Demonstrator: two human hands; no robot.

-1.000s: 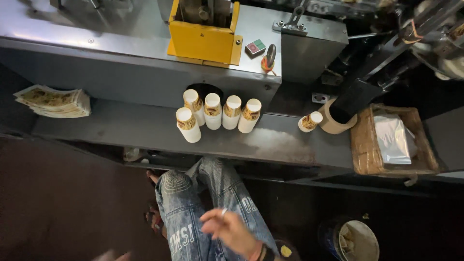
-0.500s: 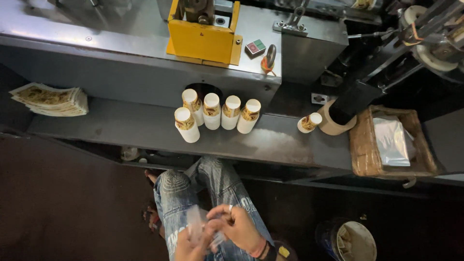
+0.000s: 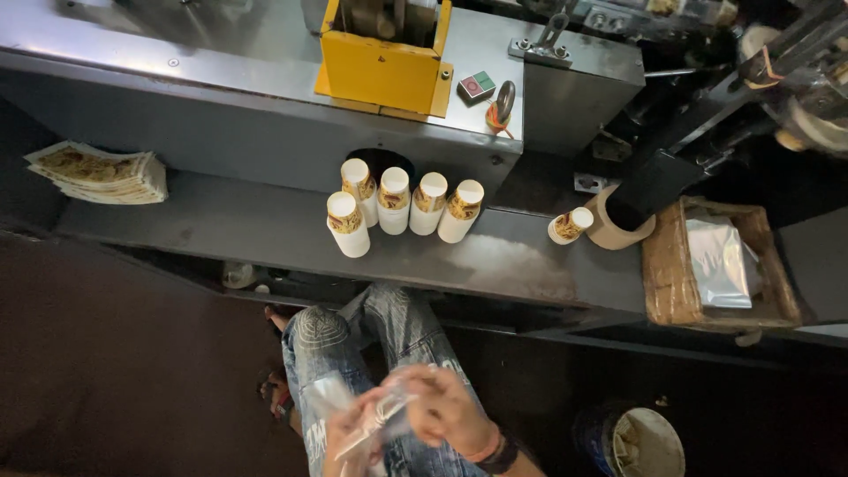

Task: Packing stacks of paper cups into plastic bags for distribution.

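Grey machine shelf [image 3: 221, 231] runs above the lap. Both hands pinch a clear plastic bag [image 3: 375, 415]: left hand [image 3: 353, 437] low, right hand [image 3: 446, 408] beside it, bag stretched between. Five paper-cup stacks [image 3: 402, 205] with brown-gold print stand well ahead; printed sheets [image 3: 99, 172] far left.

Shelf [image 3: 221, 225]: bare stretch left of centre, between paper stack [image 3: 102, 174] at far left and cup stacks [image 3: 402, 205] at centre. Bare again right of the cups, up to lone cup [image 3: 570, 224] and tape roll [image 3: 618, 231]. Basket [image 3: 715, 274] fills right end. Yellow housing [image 3: 384, 62] blocks upper centre. Dark gap below the shelf; knees [image 3: 371, 340] there.
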